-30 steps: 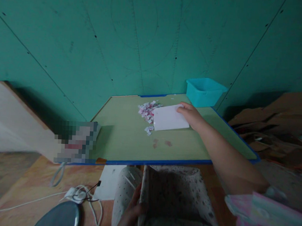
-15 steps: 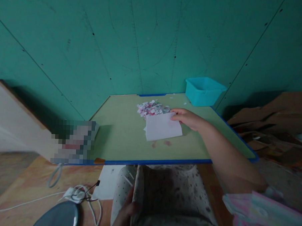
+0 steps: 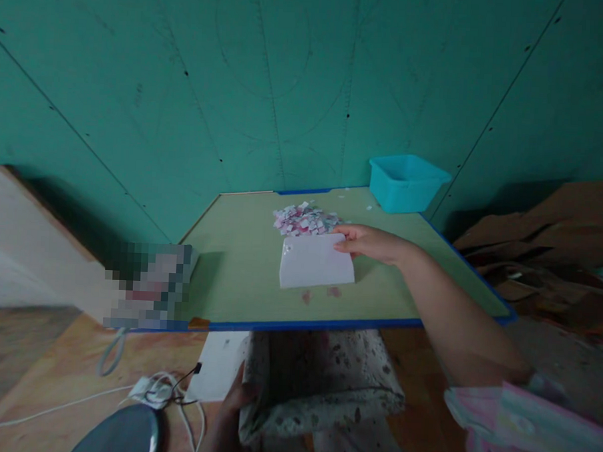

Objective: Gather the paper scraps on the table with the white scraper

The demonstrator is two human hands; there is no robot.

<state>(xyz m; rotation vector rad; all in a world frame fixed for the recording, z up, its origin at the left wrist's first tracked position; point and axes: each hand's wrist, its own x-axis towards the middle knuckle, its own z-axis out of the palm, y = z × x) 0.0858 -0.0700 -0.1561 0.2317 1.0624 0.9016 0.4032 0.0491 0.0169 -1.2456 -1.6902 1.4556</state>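
Between right fingers, white card

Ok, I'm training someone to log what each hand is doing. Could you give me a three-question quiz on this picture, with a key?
1. Fill in the blank: The white card is held by the person's ____ hand.
2. True or false: From this view, the paper scraps lie on the wall side of the card.
3. Which of these is the left hand against?
A. The blue tub
B. The speckled container
C. The cardboard sheets

Key:
1. Right; the right hand grips it near its upper right corner.
2. True.
3. B.
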